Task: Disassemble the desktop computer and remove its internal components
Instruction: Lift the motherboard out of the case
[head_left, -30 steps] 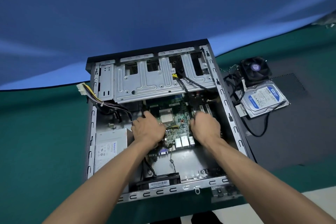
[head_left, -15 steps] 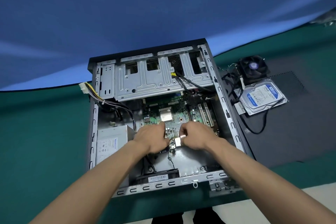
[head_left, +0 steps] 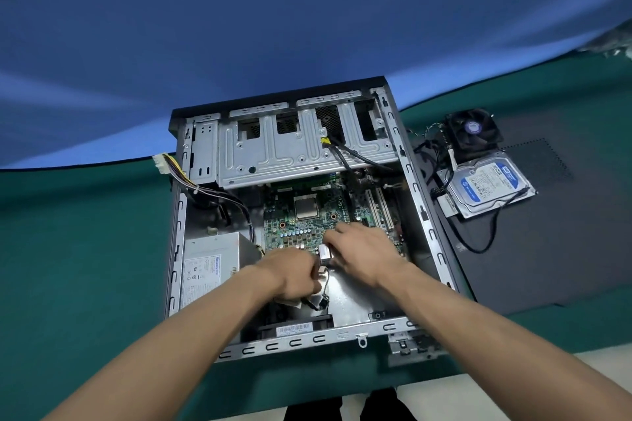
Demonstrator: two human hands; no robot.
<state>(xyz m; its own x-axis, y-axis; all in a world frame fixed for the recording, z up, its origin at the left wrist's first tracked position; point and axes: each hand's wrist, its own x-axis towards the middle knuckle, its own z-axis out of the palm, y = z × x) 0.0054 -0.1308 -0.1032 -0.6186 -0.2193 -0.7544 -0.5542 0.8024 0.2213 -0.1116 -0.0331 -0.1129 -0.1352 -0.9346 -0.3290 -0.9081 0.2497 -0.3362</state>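
— At the near edge of the green table (head_left: 68,267), what lies closest?

— The open computer case (head_left: 427,229), on its side. A black fan with a barcode label (head_left: 294,328) sits against its near rail, and both forearms reach in over that rail.

— And the hands?

— The left hand (head_left: 292,275) has its fingers curled down at the near edge of the motherboard (head_left: 301,229); they seem to hold it, but what exactly they grip is hidden beneath the hand. The right hand (head_left: 362,249) pinches a silver port block (head_left: 325,253) at that same near edge, thumb and fingers closed round it. A thin wire hangs just below.

— Where is the board?

— Inside the case, in its middle, the bare processor (head_left: 306,208) showing farther in.

— To the sides?

— The grey power supply (head_left: 212,267) fills the near left corner; its cable bundle runs up and over the left wall. Farther back, the metal drive cage (head_left: 290,150) spans the case.

— Outside it?

— On the right, a black side panel (head_left: 547,249) carries a hard drive (head_left: 489,188), with a cooler fan (head_left: 473,131) just behind it. A blue backdrop (head_left: 307,10) rises beyond.
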